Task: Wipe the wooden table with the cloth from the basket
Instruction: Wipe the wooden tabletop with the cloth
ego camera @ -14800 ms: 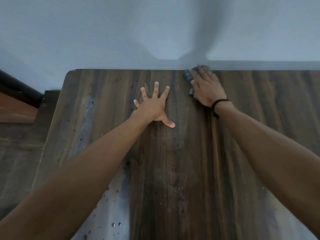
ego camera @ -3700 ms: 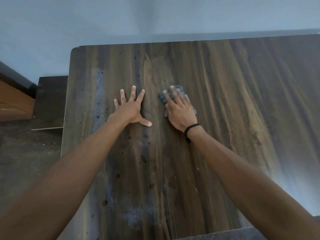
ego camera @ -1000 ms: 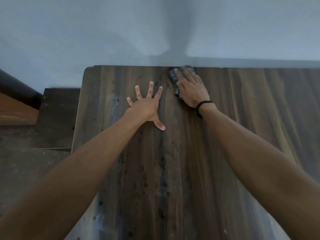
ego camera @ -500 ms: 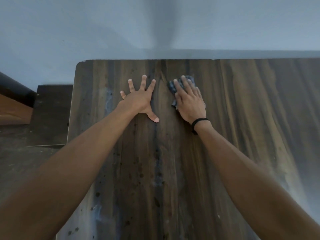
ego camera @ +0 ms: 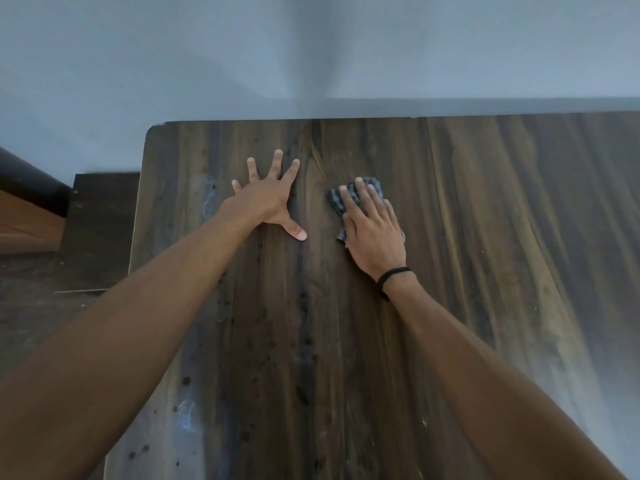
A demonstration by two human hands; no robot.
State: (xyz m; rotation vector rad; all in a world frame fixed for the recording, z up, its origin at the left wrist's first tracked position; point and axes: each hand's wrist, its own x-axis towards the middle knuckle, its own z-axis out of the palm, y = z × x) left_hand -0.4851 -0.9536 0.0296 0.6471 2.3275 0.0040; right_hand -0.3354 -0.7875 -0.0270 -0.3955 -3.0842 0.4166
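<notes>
Nearest to the person, between the two forearms and below both hands, the wooden table (ego camera: 485, 237) shows many dark spots and some pale smears, most of them on the side of the left arm; this part probably needs the most attention. Further out, the left hand (ego camera: 268, 199) lies flat on the wood with the fingers spread wide and grasps nothing; it seems to serve only as a support for the body. Just beside it, a little apart, the right hand (ego camera: 372, 233) presses palm-down on the cloth (ego camera: 337, 199), a crumpled checked rag that shows under the fingertips and along the thumb side; the fingers are stretched over it and not clenched. A black band (ego camera: 391, 277) sits on the right wrist. To do the wiping step well, I think the palm should keep even pressure so the cloth does not slip out from under the fingers, and the strokes should follow the grain and overlap. Beyond both hands lies a strip of table up to the far edge, which meets the pale wall (ego camera: 311, 46). No basket is in view.
</notes>
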